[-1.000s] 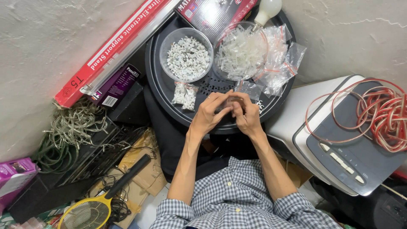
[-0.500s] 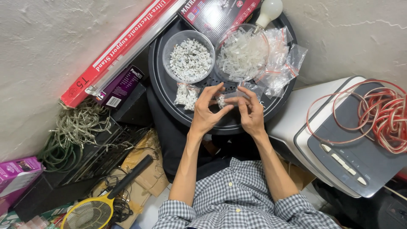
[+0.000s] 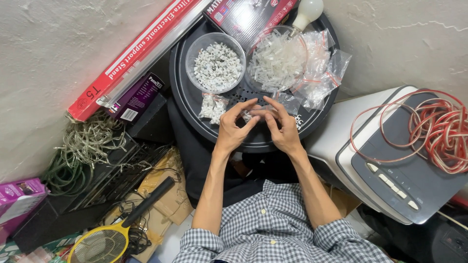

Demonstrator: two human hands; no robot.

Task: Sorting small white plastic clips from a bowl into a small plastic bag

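My left hand (image 3: 233,129) and my right hand (image 3: 285,130) meet over the near part of a round black tray (image 3: 187,117). Their fingertips pinch a small clear bag of white pieces (image 3: 247,116), and the other fingers are spread. Just left of it a filled small bag (image 3: 212,107) lies on the tray. Further back stand a clear bowl of small white clips (image 3: 217,65) and a clear bowl of translucent plastic pieces (image 3: 277,61). Several empty zip bags with red strips (image 3: 324,73) are piled at the tray's right.
A long red box (image 3: 136,58), a dark red box (image 3: 248,14) and a white bulb (image 3: 308,9) lie at the back. A grey machine (image 3: 390,175) with a coiled red-white cable (image 3: 436,131) sits right. Wire bundles (image 3: 80,146), a yellow racket (image 3: 102,243) and a purple box (image 3: 17,195) lie left.
My hands were pressed together with fingers closed around the bag; the fingers have since spread apart and the small bag shows between the fingertips. The view has shifted slightly.
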